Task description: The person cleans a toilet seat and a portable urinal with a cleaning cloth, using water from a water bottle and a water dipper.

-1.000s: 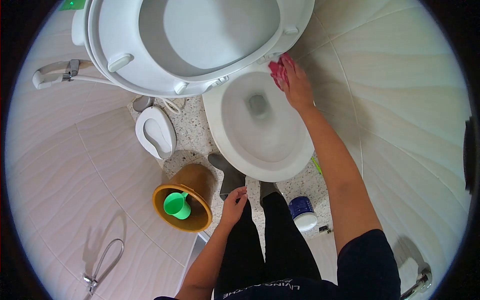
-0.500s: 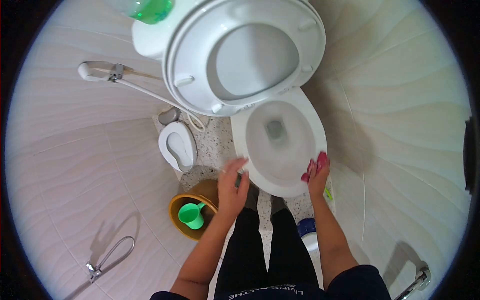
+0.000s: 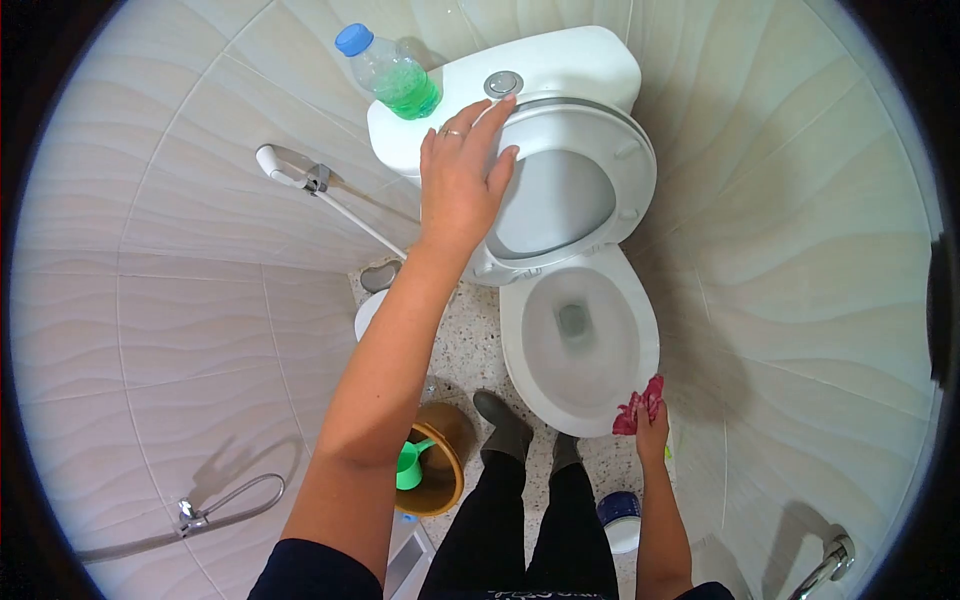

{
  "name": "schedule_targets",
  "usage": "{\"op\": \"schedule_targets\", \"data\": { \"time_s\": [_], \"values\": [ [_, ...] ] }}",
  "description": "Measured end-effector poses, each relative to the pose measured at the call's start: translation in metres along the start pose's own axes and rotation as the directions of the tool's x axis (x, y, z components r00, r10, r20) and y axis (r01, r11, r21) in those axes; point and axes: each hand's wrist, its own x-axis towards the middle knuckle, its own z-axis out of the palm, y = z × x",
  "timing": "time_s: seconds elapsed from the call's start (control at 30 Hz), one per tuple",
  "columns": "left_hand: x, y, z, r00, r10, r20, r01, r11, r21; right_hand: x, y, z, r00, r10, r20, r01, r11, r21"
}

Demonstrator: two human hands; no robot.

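Note:
My left hand (image 3: 464,185) is stretched out over the left side of the raised toilet seat and lid (image 3: 632,165). Its fingers are spread with nothing in them, the fingertips just below the round flush button (image 3: 503,83) on the cistern (image 3: 585,58). In my right hand (image 3: 653,436), low at the bowl's right front edge, is a crumpled dark red cloth (image 3: 637,408). The cloth overlaps the rim of the white toilet bowl (image 3: 515,345) in this view. A bottle of green liquid with a blue cap (image 3: 405,88) stands on the cistern's left end.
An orange-brown bucket (image 3: 455,490) with a green dipper (image 3: 408,468) stands at the lower left. A blue and white container (image 3: 620,520) is by my right foot. A bidet sprayer (image 3: 285,168) hangs on the left wall; a metal bar (image 3: 830,565) is at the lower right.
My left hand has moved up and forward from beside the bowl to near the flush button. The view has shifted, bringing the whole cistern into sight. The right hand still holds the cloth.

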Motion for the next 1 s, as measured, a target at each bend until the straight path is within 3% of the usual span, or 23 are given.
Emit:
{"op": "schedule_targets", "data": {
  "time_s": [0.07, 0.13, 0.23, 0.4, 0.47, 0.53, 0.57, 0.6, 0.73, 0.8, 0.83, 0.9, 0.93, 1.0],
  "values": [
    [-0.006, -0.002, 0.002, 0.982, 0.167, -0.084, -0.151, 0.974, 0.171, 0.004, 0.002, 0.003, 0.998, -0.053, -0.025, 0.054, 0.997, 0.046],
    [-0.01, -0.006, 0.002, 0.985, 0.154, -0.081, -0.142, 0.98, 0.141, 0.002, -0.027, 0.004, 0.992, -0.126, -0.015, 0.126, 0.992, 0.026],
    [-0.011, -0.009, 0.004, 0.988, 0.123, -0.089, -0.117, 0.991, 0.07, -0.004, -0.06, -0.001, 0.997, -0.057, 0.043, 0.051, 0.991, 0.12],
    [-0.011, 0.011, -0.005, 0.971, 0.15, -0.189, -0.125, 0.982, 0.141, -0.004, -0.034, -0.008, 0.999, 0.002, -0.049, 0.009, 0.975, 0.223],
    [-0.025, 0.021, -0.017, 0.984, 0.118, -0.13, -0.109, 0.991, 0.077, -0.002, -0.028, -0.018, 0.992, 0.06, -0.113, -0.016, 0.936, 0.352],
    [-0.05, 0.045, -0.037, 0.965, 0.03, 0.26, -0.007, 0.996, -0.09, -0.001, -0.032, -0.029, 0.987, 0.085, -0.134, -0.02, 0.905, 0.424],
    [-0.063, 0.059, -0.043, 0.925, 0.068, 0.375, 0.007, 0.981, -0.195, -0.001, -0.033, -0.035, 0.983, 0.106, -0.15, -0.018, 0.87, 0.492],
    [-0.078, 0.072, -0.047, 0.87, 0.117, 0.478, 0.035, 0.955, -0.296, 0.0, -0.028, -0.041, 0.982, 0.111, -0.152, -0.023, 0.871, 0.491],
    [-0.176, 0.117, -0.002, 0.552, 0.313, 0.773, -0.029, 0.934, -0.357, 0.003, -0.022, -0.054, 0.974, 0.112, -0.197, 0.007, 0.856, 0.518],
    [-0.233, 0.124, 0.034, 0.506, 0.347, 0.79, -0.046, 0.925, -0.377, 0.001, -0.025, -0.052, 0.959, 0.116, -0.259, 0.02, 0.882, 0.47],
    [-0.256, 0.126, 0.055, 0.511, 0.343, 0.788, -0.038, 0.925, -0.378, 0.002, -0.024, -0.054, 0.96, 0.114, -0.257, 0.019, 0.887, 0.461],
    [-0.296, 0.122, 0.096, 0.434, 0.361, 0.825, -0.118, 0.931, -0.345, 0.002, -0.018, -0.058, 0.972, 0.104, -0.211, -0.003, 0.902, 0.432],
    [-0.313, 0.119, 0.118, 0.439, 0.358, 0.824, -0.105, 0.932, -0.348, 0.002, -0.016, -0.06, 0.973, 0.105, -0.207, -0.008, 0.908, 0.42],
    [-0.346, 0.127, 0.157, 0.518, 0.359, 0.777, -0.274, 0.929, -0.247, 0.003, -0.001, -0.075, 0.983, 0.07, -0.168, -0.009, 0.939, 0.343]
  ]
}}
